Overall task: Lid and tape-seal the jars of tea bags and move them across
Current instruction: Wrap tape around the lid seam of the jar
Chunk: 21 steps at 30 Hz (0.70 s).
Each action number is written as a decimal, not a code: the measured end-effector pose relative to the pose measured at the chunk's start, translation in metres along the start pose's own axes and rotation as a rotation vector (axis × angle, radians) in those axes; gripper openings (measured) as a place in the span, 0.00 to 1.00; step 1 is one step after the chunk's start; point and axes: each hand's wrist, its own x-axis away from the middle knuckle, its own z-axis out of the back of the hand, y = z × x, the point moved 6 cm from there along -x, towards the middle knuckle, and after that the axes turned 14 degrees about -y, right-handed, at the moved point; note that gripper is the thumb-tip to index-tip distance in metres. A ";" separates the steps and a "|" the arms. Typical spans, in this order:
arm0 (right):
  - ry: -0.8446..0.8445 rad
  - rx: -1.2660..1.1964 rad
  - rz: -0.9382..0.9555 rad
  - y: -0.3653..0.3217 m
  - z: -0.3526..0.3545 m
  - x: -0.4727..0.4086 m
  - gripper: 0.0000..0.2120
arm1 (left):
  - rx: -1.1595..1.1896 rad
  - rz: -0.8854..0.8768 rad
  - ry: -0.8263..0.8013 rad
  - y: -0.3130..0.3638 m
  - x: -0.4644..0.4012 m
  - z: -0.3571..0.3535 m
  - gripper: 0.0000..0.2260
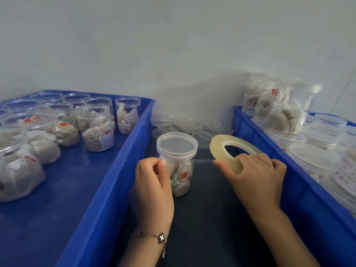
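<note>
While the dark strip between two blue crates (119, 170) stays narrow, a lidded clear jar (177, 151) of tea bags stands at frame centre. Left hand (154, 182) pinches the tape end against it; right hand (256, 174) grips the translucent tape roll (217, 149), a strip stretched between.

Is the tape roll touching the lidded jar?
Apart. The head view shows dark table between the tape roll and the lidded jar; only a pulled tape strip spans them.
</note>
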 end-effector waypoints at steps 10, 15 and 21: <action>-0.048 -0.011 -0.038 -0.001 -0.005 -0.006 0.34 | 0.024 0.027 0.026 -0.003 -0.003 -0.005 0.08; -0.050 -0.015 -0.048 -0.003 -0.006 -0.010 0.35 | 0.078 0.055 0.026 -0.001 -0.009 -0.002 0.06; -0.033 -0.125 -0.061 0.004 -0.009 -0.007 0.37 | 0.424 0.350 0.049 -0.028 -0.012 -0.009 0.12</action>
